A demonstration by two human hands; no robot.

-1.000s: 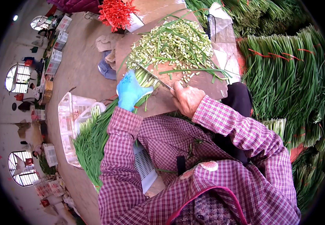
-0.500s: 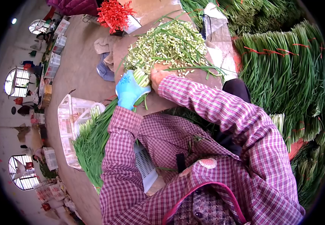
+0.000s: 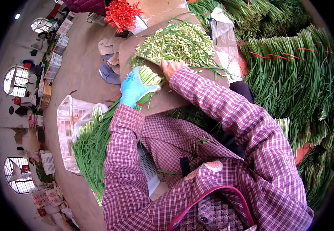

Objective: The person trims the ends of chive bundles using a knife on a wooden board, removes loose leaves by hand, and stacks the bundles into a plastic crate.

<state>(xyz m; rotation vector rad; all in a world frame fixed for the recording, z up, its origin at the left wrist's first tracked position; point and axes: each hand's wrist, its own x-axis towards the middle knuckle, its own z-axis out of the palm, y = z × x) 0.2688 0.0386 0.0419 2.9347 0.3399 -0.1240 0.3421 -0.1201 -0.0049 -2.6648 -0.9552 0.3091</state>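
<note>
My left hand (image 3: 132,89), in a blue glove, is closed round a bunch of garlic chives (image 3: 150,77). The pale cut ends point up and right over the board, and the long green leaves trail down past my left sleeve. My right hand (image 3: 172,68) is bare and closed on a knife (image 3: 148,59), whose thin blade reaches left just beyond the bunch's ends. Its handle is hidden in my fingers. Beyond both hands, a heap of short cut stem pieces (image 3: 178,42) with some loose leaves covers much of the cutting board (image 3: 163,103).
Stacked chive bundles (image 3: 290,73) with red ties stand at the right. Red ties (image 3: 122,15) lie in a pile at the top. A white plastic crate (image 3: 65,131) with more chives is at lower left, and cloths (image 3: 110,65) lie beside the board.
My right hand has moved up and right from the bunch, and the knife blade now shows. The bunch has tilted further right in my left hand.
</note>
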